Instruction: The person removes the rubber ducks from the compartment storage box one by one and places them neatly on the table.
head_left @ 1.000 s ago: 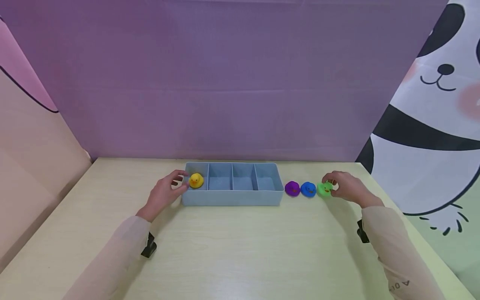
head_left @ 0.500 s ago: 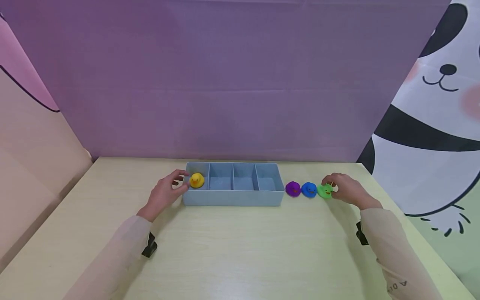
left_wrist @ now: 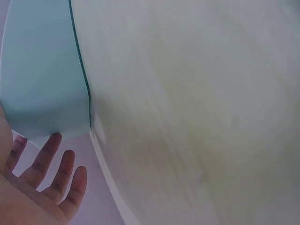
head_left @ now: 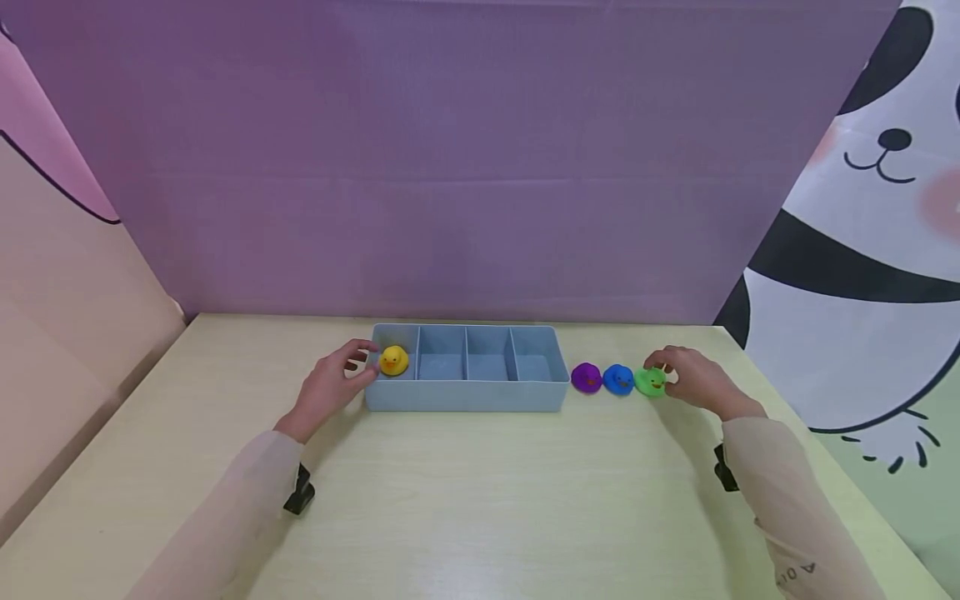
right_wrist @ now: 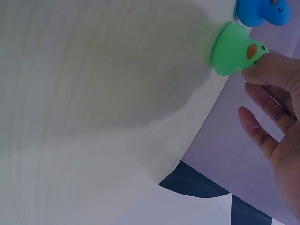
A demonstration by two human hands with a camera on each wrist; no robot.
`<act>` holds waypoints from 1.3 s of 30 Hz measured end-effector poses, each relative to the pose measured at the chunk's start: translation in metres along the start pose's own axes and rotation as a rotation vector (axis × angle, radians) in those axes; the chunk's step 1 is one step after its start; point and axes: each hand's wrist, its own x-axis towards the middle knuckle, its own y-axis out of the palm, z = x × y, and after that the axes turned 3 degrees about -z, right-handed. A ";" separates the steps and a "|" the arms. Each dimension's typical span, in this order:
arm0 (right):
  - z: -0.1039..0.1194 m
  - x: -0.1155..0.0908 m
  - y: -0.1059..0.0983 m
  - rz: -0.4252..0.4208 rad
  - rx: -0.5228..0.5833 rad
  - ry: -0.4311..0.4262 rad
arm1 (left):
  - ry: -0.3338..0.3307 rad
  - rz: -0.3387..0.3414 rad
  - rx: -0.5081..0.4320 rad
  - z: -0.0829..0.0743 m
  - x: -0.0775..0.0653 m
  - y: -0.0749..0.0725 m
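A yellow rubber duck [head_left: 393,361] sits in the leftmost compartment of a pale blue divided box [head_left: 467,397]. My left hand [head_left: 328,387] is at the box's left end, fingers spread and fingertips right at its wall; the left wrist view shows the fingers [left_wrist: 55,179] extended by the box end [left_wrist: 44,70]. To the right of the box, a purple duck [head_left: 587,377], a blue duck [head_left: 618,379] and a green duck [head_left: 649,382] stand in a row on the table. My right hand [head_left: 699,382] pinches the green duck's head between thumb and finger, the thumb partly covering it in the right wrist view.
The light wooden table [head_left: 450,500] stretches in front of the box. Behind its far edge hangs a purple cloth backdrop [head_left: 450,167]. A panda picture [head_left: 862,350] covers the wall at the right.
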 end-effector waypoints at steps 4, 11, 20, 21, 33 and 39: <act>-0.001 0.000 -0.002 -0.009 0.000 -0.004 | 0.000 0.004 -0.007 0.000 0.000 0.000; 0.003 0.002 -0.010 -0.039 -0.002 -0.026 | 0.028 -0.006 -0.006 0.003 0.001 0.000; 0.015 0.009 -0.016 -0.093 -0.007 -0.071 | 0.015 -0.002 -0.001 0.003 0.001 -0.001; 0.016 0.010 -0.016 -0.097 -0.006 -0.074 | 0.017 -0.001 -0.001 0.003 0.001 -0.001; 0.047 0.024 -0.009 -0.116 -0.008 -0.122 | -0.004 0.009 0.007 0.003 0.001 -0.001; 0.066 0.032 -0.008 -0.118 -0.028 -0.141 | -0.006 0.010 0.000 0.003 0.001 -0.001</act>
